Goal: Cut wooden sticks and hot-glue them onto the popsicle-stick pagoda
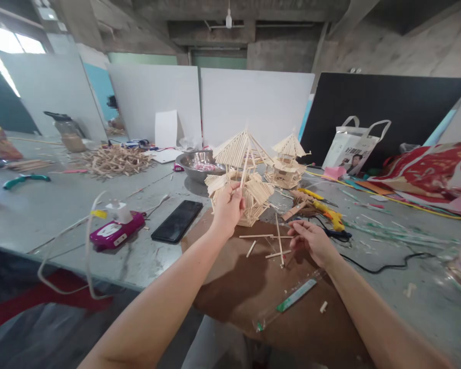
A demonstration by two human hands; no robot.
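Note:
A pavilion model point(253, 197) made of thin wooden sticks stands on a brown board point(230, 287). My left hand point(229, 205) is closed at its front, fingertips pinching a wooden stick point(245, 171) that slants down from the roof peak. Part of the lower tier is hidden behind this hand. My right hand point(309, 240) hovers over the board's right side, fingers loosely bent and apart, with nothing visible in them. Just left of it lie several loose sticks point(279, 241), some crossing. Nearer me is a clear plastic sleeve with a glue stick-like green and white strip point(296, 295).
A second stick pavilion point(286, 166) stands behind, beside a metal bowl point(200, 166). Right are a yellow glue gun point(332, 215) and its black cable. Left are a phone point(177, 221), a purple power strip point(117, 230), a stick pile point(117, 161) and pliers point(26, 180).

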